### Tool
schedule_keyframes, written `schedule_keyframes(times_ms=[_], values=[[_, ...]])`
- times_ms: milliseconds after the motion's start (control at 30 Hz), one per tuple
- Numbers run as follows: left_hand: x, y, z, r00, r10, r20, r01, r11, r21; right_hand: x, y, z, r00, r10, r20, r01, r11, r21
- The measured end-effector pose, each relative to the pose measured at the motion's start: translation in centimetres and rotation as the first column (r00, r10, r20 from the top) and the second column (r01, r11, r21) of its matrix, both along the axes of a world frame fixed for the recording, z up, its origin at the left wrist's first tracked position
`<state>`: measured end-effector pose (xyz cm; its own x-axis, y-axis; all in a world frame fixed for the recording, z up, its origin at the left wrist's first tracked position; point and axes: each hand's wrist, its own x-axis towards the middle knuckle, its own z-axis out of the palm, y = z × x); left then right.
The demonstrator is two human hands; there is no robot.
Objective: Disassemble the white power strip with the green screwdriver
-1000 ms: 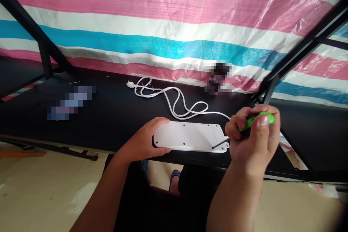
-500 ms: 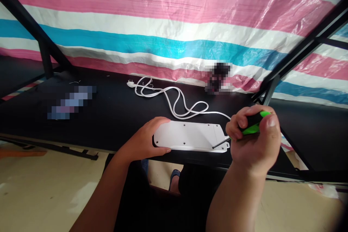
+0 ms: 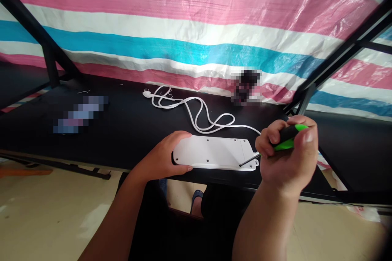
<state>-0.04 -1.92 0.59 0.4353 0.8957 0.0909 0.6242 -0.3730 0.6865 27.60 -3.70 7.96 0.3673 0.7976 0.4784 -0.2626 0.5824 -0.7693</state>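
Note:
A white power strip (image 3: 222, 153) lies underside up near the front edge of the black table, with several screw holes in its back. My left hand (image 3: 167, 155) grips its left end, thumb along the near side and fingers along the far side. My right hand (image 3: 289, 155) is wrapped round the green and black handle of a screwdriver (image 3: 286, 140). The shaft slants down to the left, and its tip meets the strip at a hole near the right end of the near edge. From the strip's right end, a white cord (image 3: 199, 116) runs back behind it in loops.
The cord's plug (image 3: 147, 94) lies at the back of the black table (image 3: 122, 142). A blurred-out item (image 3: 81, 115) is on the left, another dark one (image 3: 246, 86) at the back right. Black frame bars (image 3: 330, 53) rise at both sides before a striped plastic sheet (image 3: 183, 8).
My right hand has turned slightly on the screwdriver handle and shifted a little to the right. The tip stays at the same hole, and my left hand and the power strip have not moved.

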Motion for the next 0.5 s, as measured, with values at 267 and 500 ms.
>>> schedule_keyframes(times_ms=[267,500], values=[[-0.02,0.02,-0.10,1.000,0.003,0.001,-0.003,1.000,-0.007,-0.28,0.03,0.11,0.998,0.023,0.065,-0.020,0.999,-0.044],[0.04,-0.09,0.19,1.000,0.004,-0.004,-0.004,1.000,-0.006,-0.26,0.03,-0.16,0.993,0.055,0.105,-0.060,0.998,0.038]])
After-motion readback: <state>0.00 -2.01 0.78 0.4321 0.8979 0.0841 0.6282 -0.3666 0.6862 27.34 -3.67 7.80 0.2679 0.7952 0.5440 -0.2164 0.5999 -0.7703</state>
